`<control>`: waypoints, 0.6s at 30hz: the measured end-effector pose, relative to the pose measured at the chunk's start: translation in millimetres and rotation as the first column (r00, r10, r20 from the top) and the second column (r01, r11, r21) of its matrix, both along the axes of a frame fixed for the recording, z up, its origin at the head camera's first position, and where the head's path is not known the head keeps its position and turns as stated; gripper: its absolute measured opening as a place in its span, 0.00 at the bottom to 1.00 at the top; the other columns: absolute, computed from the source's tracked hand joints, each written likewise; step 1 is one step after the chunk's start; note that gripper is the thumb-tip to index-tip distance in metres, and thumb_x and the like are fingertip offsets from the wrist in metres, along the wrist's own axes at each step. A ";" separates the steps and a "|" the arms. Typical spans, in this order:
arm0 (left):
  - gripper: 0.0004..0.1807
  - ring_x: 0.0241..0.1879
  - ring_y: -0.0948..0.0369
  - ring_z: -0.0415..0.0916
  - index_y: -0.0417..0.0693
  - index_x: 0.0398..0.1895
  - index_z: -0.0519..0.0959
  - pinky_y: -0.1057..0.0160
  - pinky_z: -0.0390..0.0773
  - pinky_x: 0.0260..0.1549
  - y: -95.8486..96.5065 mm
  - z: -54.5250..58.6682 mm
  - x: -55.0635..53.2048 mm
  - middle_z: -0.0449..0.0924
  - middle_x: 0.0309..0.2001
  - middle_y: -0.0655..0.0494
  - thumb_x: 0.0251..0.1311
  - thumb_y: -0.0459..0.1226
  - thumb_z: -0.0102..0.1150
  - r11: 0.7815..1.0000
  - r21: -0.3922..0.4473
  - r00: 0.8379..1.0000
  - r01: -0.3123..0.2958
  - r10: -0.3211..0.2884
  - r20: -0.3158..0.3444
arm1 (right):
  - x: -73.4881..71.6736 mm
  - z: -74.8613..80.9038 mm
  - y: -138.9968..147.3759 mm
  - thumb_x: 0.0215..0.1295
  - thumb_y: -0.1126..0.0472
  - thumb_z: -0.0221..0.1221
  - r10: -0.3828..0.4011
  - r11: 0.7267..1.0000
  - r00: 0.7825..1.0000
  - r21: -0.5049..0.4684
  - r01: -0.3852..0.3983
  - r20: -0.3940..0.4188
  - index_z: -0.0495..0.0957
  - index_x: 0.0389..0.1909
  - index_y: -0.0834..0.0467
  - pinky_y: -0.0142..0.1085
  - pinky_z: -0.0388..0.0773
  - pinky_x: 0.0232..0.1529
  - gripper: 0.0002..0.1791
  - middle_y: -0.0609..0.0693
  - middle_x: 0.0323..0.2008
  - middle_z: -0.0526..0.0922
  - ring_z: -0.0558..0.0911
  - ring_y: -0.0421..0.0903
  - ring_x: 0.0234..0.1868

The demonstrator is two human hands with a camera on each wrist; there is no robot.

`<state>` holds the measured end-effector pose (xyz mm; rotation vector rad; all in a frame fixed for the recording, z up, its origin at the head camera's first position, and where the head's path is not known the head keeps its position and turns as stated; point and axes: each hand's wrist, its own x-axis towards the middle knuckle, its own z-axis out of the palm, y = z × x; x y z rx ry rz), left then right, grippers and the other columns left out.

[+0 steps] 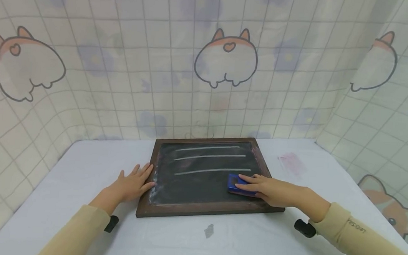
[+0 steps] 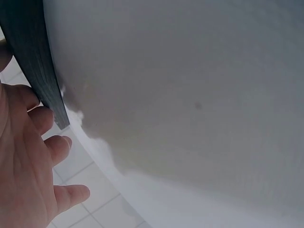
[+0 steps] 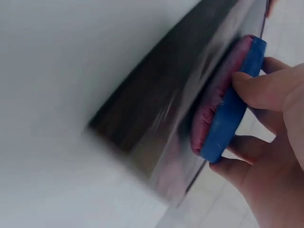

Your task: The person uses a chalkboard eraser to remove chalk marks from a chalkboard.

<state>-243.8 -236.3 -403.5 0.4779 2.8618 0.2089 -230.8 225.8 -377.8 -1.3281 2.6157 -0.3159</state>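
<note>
A framed blackboard point(image 1: 200, 189) lies on the white table, with three pale chalk lines across its upper half. My right hand point(image 1: 273, 189) grips a blue chalkboard eraser point(image 1: 233, 183) on the lower right of the board. In the right wrist view, thumb and fingers hold the blue back of the eraser point(image 3: 232, 109), and its pink felt side faces the board. My left hand point(image 1: 131, 185) rests with spread fingers on the left side of the wooden frame. The left wrist view shows these fingers beside the frame's edge point(image 2: 35, 61).
White cloth covers the table point(image 1: 170, 241). A pink smudge point(image 1: 291, 164) marks it right of the board, and a grey patch point(image 1: 209, 231) lies in front. A checked curtain point(image 1: 140, 82) with cartoon prints surrounds the back and sides.
</note>
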 end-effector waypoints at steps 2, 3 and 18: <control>0.42 0.77 0.33 0.43 0.35 0.81 0.49 0.21 0.41 0.64 -0.9 0.9 0.7 0.47 0.80 0.35 0.79 0.56 0.42 1.000 0.002 1.000 0.000 0.000 0.001 | -4.9 -1.9 -17.2 0.72 0.76 0.56 0.016 1.000 1.000 0.021 -0.016 -0.023 0.64 0.78 0.54 0.63 0.71 0.62 0.36 0.64 0.77 0.60 0.65 0.78 0.68; 0.42 0.77 0.33 0.43 0.35 0.81 0.49 0.21 0.41 0.64 -1.3 1.3 0.9 0.47 0.80 0.35 0.79 0.56 0.42 1.000 0.001 1.000 0.000 0.000 0.000 | -7.8 -2.4 -27.4 0.72 0.76 0.56 0.022 0.999 0.999 0.035 -0.021 -0.029 0.63 0.78 0.54 0.62 0.71 0.62 0.36 0.63 0.77 0.59 0.65 0.78 0.68; 0.42 0.78 0.34 0.42 0.37 0.82 0.48 0.21 0.41 0.65 -0.9 -1.7 0.7 0.45 0.81 0.37 0.80 0.57 0.40 1.000 -0.013 1.000 -0.010 0.010 0.009 | -24.5 -4.3 -169.6 0.72 0.78 0.53 0.100 0.974 0.994 0.211 -0.088 -0.047 0.53 0.82 0.45 0.57 0.58 0.73 0.44 0.53 0.82 0.47 0.58 0.68 0.76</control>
